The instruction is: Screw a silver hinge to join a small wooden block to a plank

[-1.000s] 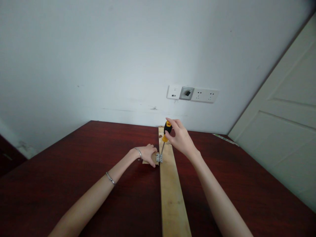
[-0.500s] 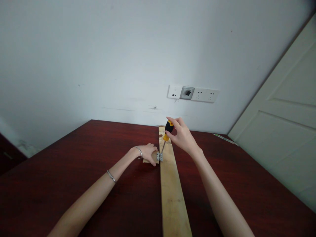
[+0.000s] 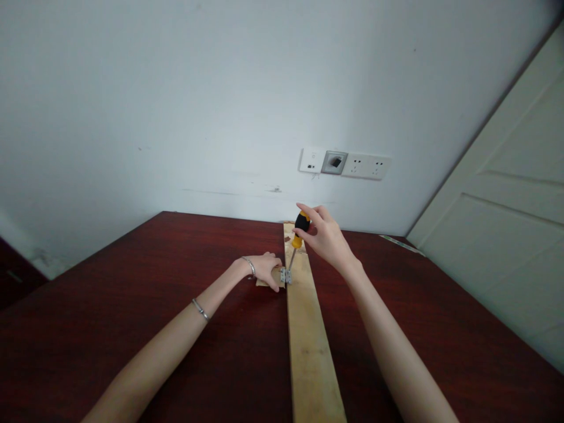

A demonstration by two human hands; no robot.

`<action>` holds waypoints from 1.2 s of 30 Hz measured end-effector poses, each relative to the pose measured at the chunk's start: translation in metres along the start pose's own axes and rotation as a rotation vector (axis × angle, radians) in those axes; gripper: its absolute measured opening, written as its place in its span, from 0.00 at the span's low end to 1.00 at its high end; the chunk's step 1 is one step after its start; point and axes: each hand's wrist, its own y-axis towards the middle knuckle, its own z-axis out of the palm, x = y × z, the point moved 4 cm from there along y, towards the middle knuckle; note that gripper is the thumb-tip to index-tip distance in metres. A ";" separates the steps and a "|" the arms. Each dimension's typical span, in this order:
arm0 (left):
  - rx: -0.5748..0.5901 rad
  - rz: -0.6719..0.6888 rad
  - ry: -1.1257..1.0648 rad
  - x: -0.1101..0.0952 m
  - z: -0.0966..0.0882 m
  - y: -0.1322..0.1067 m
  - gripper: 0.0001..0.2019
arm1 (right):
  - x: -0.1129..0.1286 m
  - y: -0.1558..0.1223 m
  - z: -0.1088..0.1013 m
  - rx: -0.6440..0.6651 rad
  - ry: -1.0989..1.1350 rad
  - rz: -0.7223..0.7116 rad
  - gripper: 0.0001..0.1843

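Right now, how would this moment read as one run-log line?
left hand: on small board | right hand: holds screwdriver, tip at hinge | hinge: spans small board, long board

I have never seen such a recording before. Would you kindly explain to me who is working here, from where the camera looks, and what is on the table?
There is no machine: these are a person's two bare hands. The camera sits on that person's head, looking forward and down.

On the dark red table lies a long board. A metal hinge bridges it and a small piece, which the left hand holds. The right hand holds a screwdriver, its tip at the hinge.
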 end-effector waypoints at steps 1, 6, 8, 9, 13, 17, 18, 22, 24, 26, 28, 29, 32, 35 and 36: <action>0.002 0.000 0.002 0.000 0.000 0.000 0.41 | 0.000 0.000 0.000 0.008 0.007 0.000 0.29; -0.001 0.012 0.001 0.002 0.001 0.002 0.42 | 0.003 -0.001 0.000 0.021 0.041 -0.031 0.28; -0.006 0.017 -0.001 0.002 0.001 0.002 0.43 | 0.003 -0.001 0.000 0.001 0.068 -0.038 0.26; -0.006 0.017 -0.003 0.003 0.002 0.002 0.43 | 0.003 -0.001 -0.001 -0.010 0.086 -0.038 0.25; -0.003 0.017 -0.003 0.002 0.002 0.002 0.42 | 0.002 0.000 -0.002 -0.016 0.158 -0.048 0.20; -0.003 0.010 0.009 0.001 0.002 0.002 0.42 | 0.003 0.001 -0.001 0.002 0.186 -0.031 0.23; -0.003 0.008 0.007 0.002 0.002 0.002 0.42 | 0.002 0.001 -0.001 0.005 0.186 -0.023 0.24; 0.002 0.009 0.011 0.002 0.001 0.003 0.43 | 0.003 0.001 0.000 0.013 0.167 -0.022 0.25; 0.016 0.008 0.016 0.001 0.000 0.004 0.43 | 0.004 0.001 0.000 0.019 0.155 -0.031 0.25; 0.035 0.004 0.023 0.001 -0.002 0.005 0.43 | 0.007 0.000 -0.001 0.031 0.143 -0.037 0.26; 0.052 0.011 0.033 0.001 -0.004 0.006 0.43 | 0.010 0.000 -0.001 0.043 0.135 -0.038 0.26; 0.056 0.018 0.037 0.001 -0.005 0.007 0.43 | 0.012 0.000 -0.002 0.046 0.130 -0.042 0.26; 0.054 0.034 0.035 0.001 -0.006 0.008 0.42 | 0.016 0.001 -0.002 0.052 0.117 -0.069 0.24; 0.048 0.029 0.038 0.002 -0.005 0.008 0.43 | 0.017 0.001 -0.003 0.046 0.105 -0.053 0.21; 0.048 0.026 0.044 0.002 -0.005 0.008 0.44 | 0.016 0.000 -0.003 0.046 0.103 -0.039 0.20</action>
